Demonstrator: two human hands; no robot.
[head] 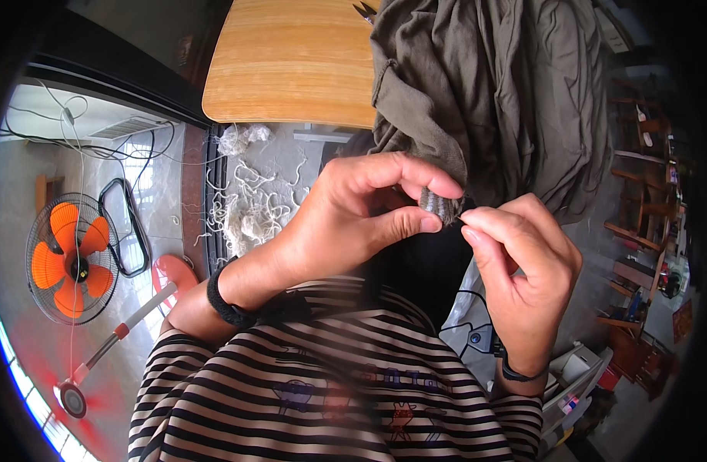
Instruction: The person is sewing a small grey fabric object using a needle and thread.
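My left hand point(359, 213) pinches the ribbed edge point(437, 203) of a grey-brown knitted garment point(503, 92) between thumb and fingers, with the cloth rolled over the fingertips. Loose fibres stick out at the right end of that edge. There, the curled forefinger and thumb of my right hand point(521, 260) come close together at the cloth. Whether a thread or something else thin is between them is too small to tell. From my left hand the garment runs up over the wooden table point(290, 69) and drapes down on the right side.
Dark pointed blades, apparently scissors point(365, 12), poke out beside the garment on the table. White yarn scraps point(249, 213) litter the floor. An orange-bladed fan point(73, 263) and a second, red-bladed fan point(73, 398) stand left, near loose cables point(99, 151). Wooden racks point(642, 190) are right.
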